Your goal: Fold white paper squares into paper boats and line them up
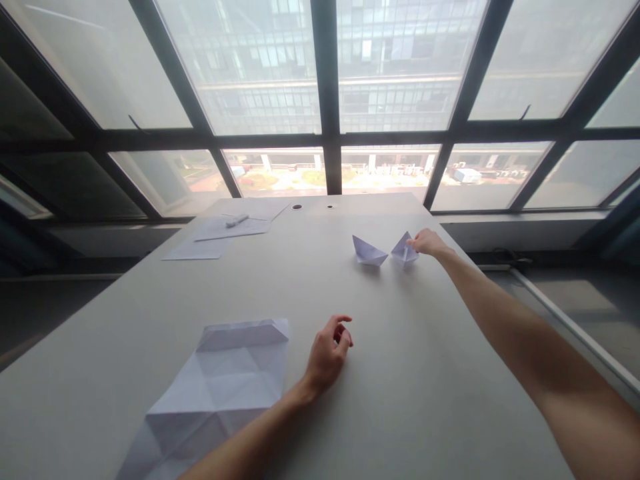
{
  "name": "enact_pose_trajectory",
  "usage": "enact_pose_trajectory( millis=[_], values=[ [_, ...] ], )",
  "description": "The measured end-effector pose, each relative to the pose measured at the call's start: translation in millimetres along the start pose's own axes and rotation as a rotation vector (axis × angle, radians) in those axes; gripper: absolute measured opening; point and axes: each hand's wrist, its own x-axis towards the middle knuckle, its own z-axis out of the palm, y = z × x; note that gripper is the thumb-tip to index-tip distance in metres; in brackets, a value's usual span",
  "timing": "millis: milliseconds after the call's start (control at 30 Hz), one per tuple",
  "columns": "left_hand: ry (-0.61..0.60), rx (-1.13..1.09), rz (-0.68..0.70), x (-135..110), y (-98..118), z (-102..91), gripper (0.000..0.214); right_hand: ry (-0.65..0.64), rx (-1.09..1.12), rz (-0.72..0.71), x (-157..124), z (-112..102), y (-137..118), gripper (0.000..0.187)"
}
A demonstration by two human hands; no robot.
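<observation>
Stretched out to the far right of the table, my right hand [427,243] pinches the edge of a folded paper boat [404,253]. Just left of it a second paper boat [369,253] stands on the white table. My left hand [330,352] rests on the tabletop nearer to me, its fingers loosely curled and apart, with nothing in them. Under and beside my left forearm lies a large unfolded sheet of paper [235,380] with many creases and a folded far edge; the forearm hides part of it.
Several flat white sheets [200,248] lie at the far left of the table [300,280]. On top of them is a small whitish object [237,221], too small to name. Two round holes sit near the far edge, before a large framed window [390,67].
</observation>
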Motion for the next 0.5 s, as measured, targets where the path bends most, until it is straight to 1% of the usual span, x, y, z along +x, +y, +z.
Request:
enact_pose_trajectory(
  millis=[133,267,500],
  values=[
    [0.009,0.005,0.001,-0.2,-0.2,0.4,0.025,-0.054,0.0,0.014,2.8,6.8,-4.3,0.024],
    [0.013,0.006,0.009,-0.4,-2.0,1.1,0.025,-0.081,-0.002,-0.009,5.1,12.3,-7.5,0.016],
    [-0.005,0.005,0.012,-0.4,-2.9,0.9,0.025,-0.091,-0.023,-0.048,1.7,9.1,-15.8,0.011]
  ],
)
